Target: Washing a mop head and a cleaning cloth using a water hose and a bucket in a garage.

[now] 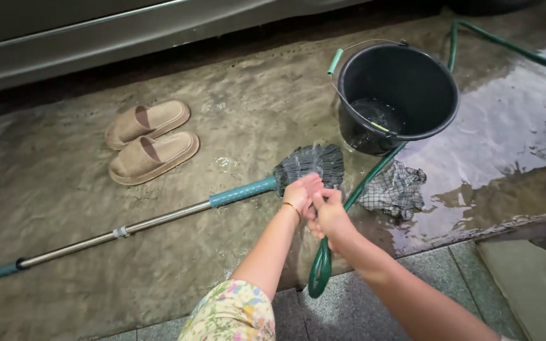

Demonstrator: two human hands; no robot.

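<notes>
In the upper right of the frame I see a round black plastic bucket (399, 95) with a wire handle standing on wet concrete ground (235, 120), a shallow pool of water and a small yellow-green item at its bottom. Just below centre, my left hand (300, 191) and right hand (328, 213) press together, fingers curled against each other; whether they grip anything I cannot tell. A green rubber hose (374, 170) runs under them from the bucket. Beside them lie a long-handled mop with dark strands (309, 162) and a checked grey cloth (394, 188). A pair of tan slippers (150, 140) sits left of centre.
</notes>
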